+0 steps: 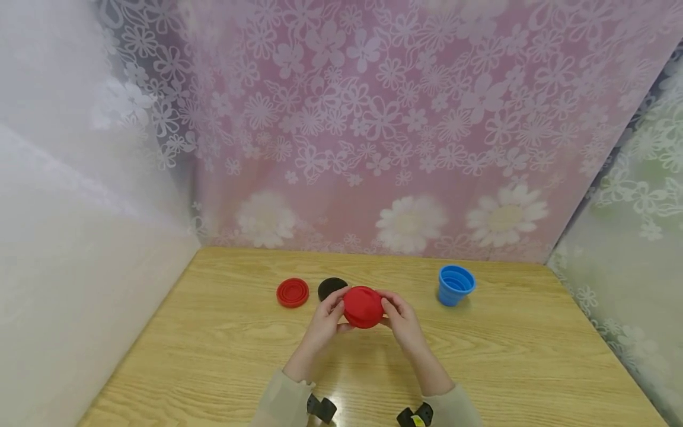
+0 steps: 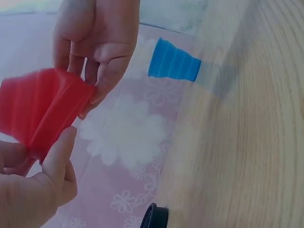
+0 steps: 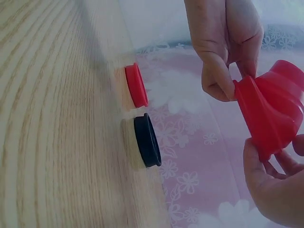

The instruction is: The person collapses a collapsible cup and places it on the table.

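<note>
A red collapsible cup (image 1: 363,307) is held up over the table between both hands. Its narrow end points upward and its wide rim faces the tabletop; the ridged wall looks creased and uneven in the right wrist view. At one side, my left hand (image 1: 323,323) pinches the rim with thumb and fingers. Opposite it, my right hand (image 1: 404,325) grips the rim the same way. Behind the left hand lies a flattened black collapsible cup (image 1: 332,286), partly covered by the fingers in the head view.
Left of the black cup, a flattened red collapsible cup (image 1: 292,293) lies on the wooden table (image 1: 224,344). A blue collapsible cup (image 1: 456,286) stands extended and upright at the back right. Flowered curtains (image 1: 341,148) border the table's back and sides.
</note>
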Demonstrator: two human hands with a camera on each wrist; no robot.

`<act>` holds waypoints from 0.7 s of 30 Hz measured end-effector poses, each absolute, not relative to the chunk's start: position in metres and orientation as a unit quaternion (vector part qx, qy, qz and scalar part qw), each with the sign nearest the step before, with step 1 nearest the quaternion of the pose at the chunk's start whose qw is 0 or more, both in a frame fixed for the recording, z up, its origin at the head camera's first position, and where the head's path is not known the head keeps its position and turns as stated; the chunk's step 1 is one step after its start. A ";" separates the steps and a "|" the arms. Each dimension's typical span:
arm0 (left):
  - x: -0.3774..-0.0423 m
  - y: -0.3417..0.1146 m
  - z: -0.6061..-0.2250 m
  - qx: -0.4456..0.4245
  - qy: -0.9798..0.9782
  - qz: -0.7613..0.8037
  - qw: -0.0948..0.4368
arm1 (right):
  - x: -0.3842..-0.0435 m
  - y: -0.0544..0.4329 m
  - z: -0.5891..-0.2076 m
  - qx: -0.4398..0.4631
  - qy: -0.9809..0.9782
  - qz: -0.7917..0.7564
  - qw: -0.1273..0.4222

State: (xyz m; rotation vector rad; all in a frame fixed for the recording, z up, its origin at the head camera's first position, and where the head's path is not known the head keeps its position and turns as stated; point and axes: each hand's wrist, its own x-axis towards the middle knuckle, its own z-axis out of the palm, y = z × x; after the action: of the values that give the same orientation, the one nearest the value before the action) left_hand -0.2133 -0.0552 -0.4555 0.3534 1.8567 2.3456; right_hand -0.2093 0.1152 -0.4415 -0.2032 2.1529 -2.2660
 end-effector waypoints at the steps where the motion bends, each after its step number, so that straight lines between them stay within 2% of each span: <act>1: -0.213 -0.055 -0.455 0.108 0.604 0.787 0.063 | -0.209 0.115 -0.442 -0.067 0.678 -0.732 0.008; 9: -0.212 -0.052 -0.450 0.065 0.562 0.824 0.031 | -0.206 0.111 -0.447 -0.083 0.669 -0.739 0.024; 21: -0.211 -0.053 -0.452 0.041 0.556 0.830 0.020 | -0.206 0.111 -0.445 -0.048 0.674 -0.737 -0.013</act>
State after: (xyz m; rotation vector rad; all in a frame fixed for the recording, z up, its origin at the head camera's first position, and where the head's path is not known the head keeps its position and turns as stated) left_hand -0.2112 -0.0528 -0.4522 0.1279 1.7258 2.5734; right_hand -0.2061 0.1113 -0.4445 -0.1510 2.1336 -2.3362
